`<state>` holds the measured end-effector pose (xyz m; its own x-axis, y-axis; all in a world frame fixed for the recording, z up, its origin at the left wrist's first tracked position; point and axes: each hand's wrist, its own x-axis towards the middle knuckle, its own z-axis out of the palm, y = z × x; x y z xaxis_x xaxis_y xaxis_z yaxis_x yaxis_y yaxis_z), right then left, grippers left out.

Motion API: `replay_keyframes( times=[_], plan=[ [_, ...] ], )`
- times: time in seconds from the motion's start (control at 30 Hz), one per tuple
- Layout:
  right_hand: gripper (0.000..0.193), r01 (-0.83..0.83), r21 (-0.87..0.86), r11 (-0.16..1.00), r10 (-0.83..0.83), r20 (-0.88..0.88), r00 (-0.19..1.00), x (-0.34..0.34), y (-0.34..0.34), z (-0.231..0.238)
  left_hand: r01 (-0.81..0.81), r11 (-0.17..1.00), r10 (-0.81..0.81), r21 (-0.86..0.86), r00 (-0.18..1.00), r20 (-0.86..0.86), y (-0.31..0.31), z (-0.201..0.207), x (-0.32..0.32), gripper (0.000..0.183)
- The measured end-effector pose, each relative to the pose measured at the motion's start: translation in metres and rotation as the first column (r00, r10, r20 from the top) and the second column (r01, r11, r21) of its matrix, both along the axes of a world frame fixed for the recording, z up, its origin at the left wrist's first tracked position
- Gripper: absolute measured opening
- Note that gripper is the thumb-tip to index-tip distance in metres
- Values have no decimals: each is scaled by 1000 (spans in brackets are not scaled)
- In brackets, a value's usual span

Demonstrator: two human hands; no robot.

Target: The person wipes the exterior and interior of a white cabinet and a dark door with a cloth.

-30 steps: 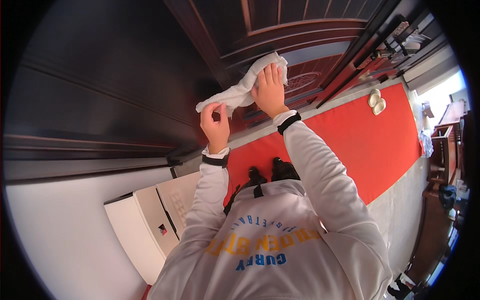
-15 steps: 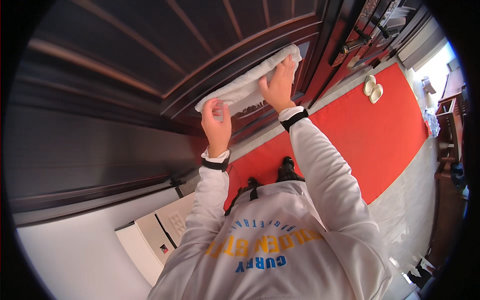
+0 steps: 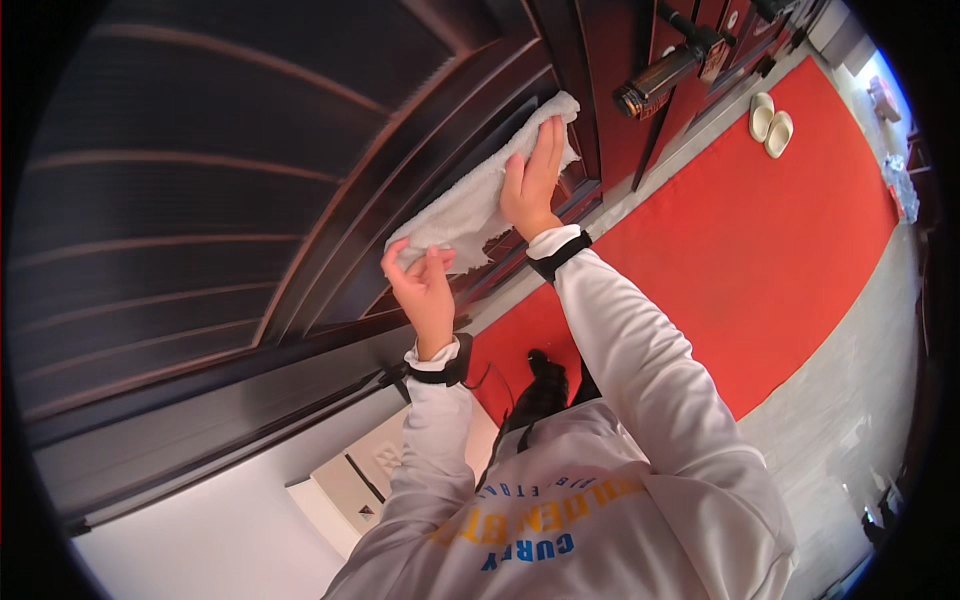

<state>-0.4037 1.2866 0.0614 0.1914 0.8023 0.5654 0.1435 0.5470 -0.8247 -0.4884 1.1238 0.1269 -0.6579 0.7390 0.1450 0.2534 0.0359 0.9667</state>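
A white towel (image 3: 455, 215) is spread slantwise over the lower panel of a dark brown door (image 3: 340, 235). At its lower left end my left hand (image 3: 422, 300) has curled fingers closed on the towel's edge. Higher up, near the towel's right end, my right hand (image 3: 533, 190) lies against the cloth with fingers stretched out and the thumb apart. The towel's ragged lower edge hangs loose between my hands. Part of the panel's carved pattern shows under it.
A door handle (image 3: 660, 82) juts out at the upper right. A red mat (image 3: 720, 260) covers the floor below, with a pair of pale slippers (image 3: 770, 125) at its far end. At the lower left stands a beige cabinet (image 3: 350, 480) beside a white wall (image 3: 210, 530).
My view has shifted, bringing the handle closer. The towel and both my hands appear lower and farther left in view, with the towel tilted more steeply and its lower edge hanging looser.
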Motion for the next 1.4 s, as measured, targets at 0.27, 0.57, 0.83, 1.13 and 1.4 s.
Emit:
replay_keyframes(
  times=[0.27,0.57,0.83,1.13,1.4],
  plan=[
    [61,31,-148,988,-37,-37,999,0,-11,-82,-9,998,-6,-67,974,-224,-1,-38,4,30],
    [55,-58,-390,919,28,-81,996,13,-16,-149,-2,981,-76,-195,916,-394,10,-88,6,17],
    [51,-53,-483,874,-3,-115,993,17,-17,-205,78,878,-318,-472,832,-455,17,-122,6,24],
    [56,-62,-651,756,-136,-249,959,-21,-45,-216,139,901,-334,-410,825,-455,1,-135,-11,24],
    [60,-18,-614,789,-101,-159,982,-113,-141,-183,88,955,-222,-284,847,-483,-95,-124,-79,21]
  ],
)
